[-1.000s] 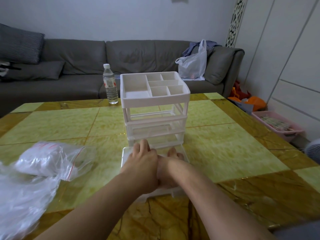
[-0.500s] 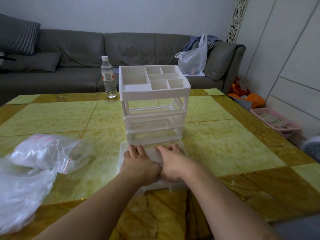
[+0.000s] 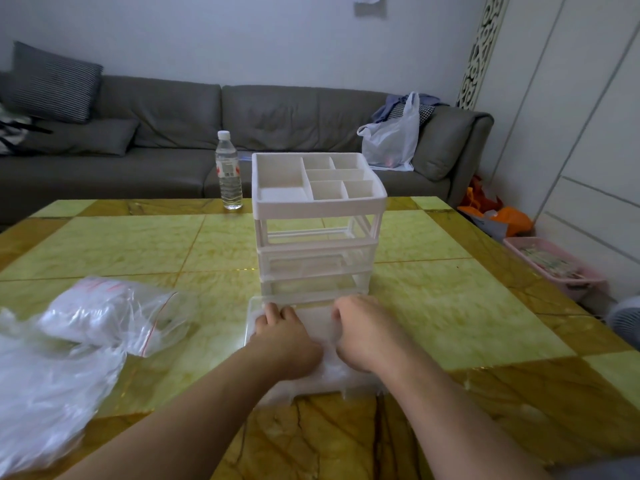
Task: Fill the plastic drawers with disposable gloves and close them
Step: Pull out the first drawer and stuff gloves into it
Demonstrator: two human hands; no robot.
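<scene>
1. A clear drawer (image 3: 254, 308) lies on the bench (image 3: 450, 317) in front of the white organizer (image 3: 317, 223), pulled fully out of it.
2. Thin gloves (image 3: 334, 370) fill the drawer.
3. The left hand (image 3: 287, 341) presses palm-down on the gloves, fingers straight.
4. The right hand (image 3: 365, 329) presses beside it, fingers bent downward into the gloves.
5. A glove bag (image 3: 114, 313) lies to the left.
6. A bottle (image 3: 228, 171) stands behind.

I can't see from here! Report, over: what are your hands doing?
Both hands, left hand and right hand, pressing gloves down into the pulled-out drawer. Drawer not closed. Nothing blocking. Over.
</scene>
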